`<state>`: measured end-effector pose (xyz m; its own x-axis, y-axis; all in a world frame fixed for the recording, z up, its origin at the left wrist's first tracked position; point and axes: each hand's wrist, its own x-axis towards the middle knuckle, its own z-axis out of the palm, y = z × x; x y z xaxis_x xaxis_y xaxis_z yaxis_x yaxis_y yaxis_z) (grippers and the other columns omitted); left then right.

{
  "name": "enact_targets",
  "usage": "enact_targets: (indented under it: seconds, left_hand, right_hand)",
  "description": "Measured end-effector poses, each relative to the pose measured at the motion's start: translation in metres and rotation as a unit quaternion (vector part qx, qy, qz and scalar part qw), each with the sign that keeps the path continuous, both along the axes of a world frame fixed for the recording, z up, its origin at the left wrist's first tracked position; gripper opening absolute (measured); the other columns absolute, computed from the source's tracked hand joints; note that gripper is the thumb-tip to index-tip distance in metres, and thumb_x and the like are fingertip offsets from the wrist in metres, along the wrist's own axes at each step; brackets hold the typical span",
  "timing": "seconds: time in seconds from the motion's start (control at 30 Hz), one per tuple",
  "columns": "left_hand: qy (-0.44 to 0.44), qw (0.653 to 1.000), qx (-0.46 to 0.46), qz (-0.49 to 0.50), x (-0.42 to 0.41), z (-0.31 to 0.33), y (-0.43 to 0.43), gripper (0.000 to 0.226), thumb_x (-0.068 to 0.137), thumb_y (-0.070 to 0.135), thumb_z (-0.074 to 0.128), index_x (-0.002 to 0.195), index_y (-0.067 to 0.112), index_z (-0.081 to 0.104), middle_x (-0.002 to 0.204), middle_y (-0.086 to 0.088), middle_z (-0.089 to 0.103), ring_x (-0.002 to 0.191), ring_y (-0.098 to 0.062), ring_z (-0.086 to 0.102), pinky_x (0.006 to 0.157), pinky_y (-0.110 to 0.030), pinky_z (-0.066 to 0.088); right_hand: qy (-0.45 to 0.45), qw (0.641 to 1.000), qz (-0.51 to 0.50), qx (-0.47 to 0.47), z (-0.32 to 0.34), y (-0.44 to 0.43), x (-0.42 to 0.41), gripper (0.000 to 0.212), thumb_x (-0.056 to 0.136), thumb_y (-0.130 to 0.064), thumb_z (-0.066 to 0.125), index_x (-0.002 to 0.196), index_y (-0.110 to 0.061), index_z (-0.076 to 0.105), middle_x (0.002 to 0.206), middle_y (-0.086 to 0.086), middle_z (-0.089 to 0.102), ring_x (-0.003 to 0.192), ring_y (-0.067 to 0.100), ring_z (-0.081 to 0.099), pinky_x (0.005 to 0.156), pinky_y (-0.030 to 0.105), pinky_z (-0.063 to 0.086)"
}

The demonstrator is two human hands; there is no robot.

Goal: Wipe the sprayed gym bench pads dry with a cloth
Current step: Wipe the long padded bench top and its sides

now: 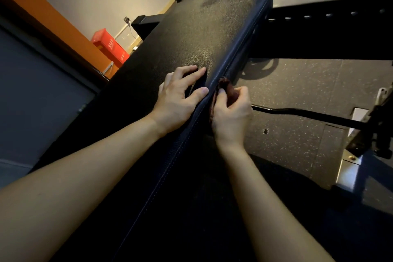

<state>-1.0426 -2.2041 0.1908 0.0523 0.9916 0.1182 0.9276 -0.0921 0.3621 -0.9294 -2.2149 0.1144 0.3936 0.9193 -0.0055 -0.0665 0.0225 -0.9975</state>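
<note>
Our left hand [180, 95] lies on top of the black bench pad [202, 38], fingers spread and relaxed, thumb along the stitched seam. Just at its 3 o'clock, our right hand [231, 110] pinches a dark reddish cloth [226, 86] against the pad's blue side edge [236, 55]. The two hands are close but apart, with the seam between them.

The pad runs from 7 o'clock up to its far corner at 1 o'clock, its top bare beyond our fingers. Off the edge toward 3 o'clock, the speckled rubber floor [297, 83] lies open, crossed by a black bar [297, 111] at 4 o'clock. A dark frame beam [319, 32] with a row of holes spans 2 o'clock.

At 10 o'clock a red crate [110, 48] sits by the wall. We cannot tell what is in it.
</note>
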Motion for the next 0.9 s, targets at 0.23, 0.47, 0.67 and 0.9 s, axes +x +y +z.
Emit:
enact_targets:
  seconds: [0.23, 0.47, 0.67, 0.9]
  left_hand:
    - [0.006, 1.0, 0.013, 0.004, 0.001, -0.003, -0.002, 0.058, 0.091, 0.051, 0.048, 0.147, 0.037, 0.05, 0.15, 0.016, 0.043, 0.142, -0.008, 0.03, 0.12, -0.039, 0.018]
    - [0.008, 0.999, 0.031, 0.003, 0.0, -0.005, -0.001, 0.056, 0.091, 0.049, 0.05, 0.146, 0.036, 0.053, 0.149, 0.016, 0.045, 0.14, -0.008, 0.033, 0.118, -0.036, 0.02]
    - [0.006, 0.999, 0.042, 0.005, 0.0, -0.006, -0.001, 0.056, 0.091, 0.049, 0.051, 0.145, 0.036, 0.054, 0.148, 0.017, 0.046, 0.14, -0.007, 0.033, 0.119, -0.038, 0.021]
    - [0.018, 0.999, 0.03, 0.005, 0.001, -0.005, -0.002, 0.058, 0.092, 0.052, 0.048, 0.147, 0.036, 0.052, 0.149, 0.017, 0.044, 0.141, -0.007, 0.032, 0.119, -0.039, 0.021]
  right_hand:
    - [-0.068, 0.991, 0.102, 0.05, -0.014, -0.093, -0.014, 0.015, 0.096, -0.031, 0.058, 0.089, -0.027, 0.046, 0.077, -0.007, 0.06, 0.064, 0.006, 0.054, 0.058, 0.021, 0.033]
    - [-0.08, 0.994, -0.071, -0.034, 0.007, 0.075, 0.008, 0.016, 0.101, -0.024, 0.05, 0.108, -0.01, 0.052, 0.101, 0.011, 0.069, 0.095, 0.036, 0.066, 0.077, 0.043, 0.047]
    - [-0.104, 0.99, 0.07, 0.059, -0.003, -0.075, -0.015, 0.007, 0.1, -0.033, 0.049, 0.098, -0.03, 0.043, 0.083, -0.009, 0.062, 0.071, 0.015, 0.063, 0.06, 0.026, 0.035]
    - [-0.146, 0.984, -0.061, -0.08, 0.012, 0.123, 0.024, 0.025, 0.103, -0.028, 0.044, 0.116, -0.007, 0.049, 0.11, 0.018, 0.068, 0.101, 0.042, 0.065, 0.079, 0.05, 0.051]
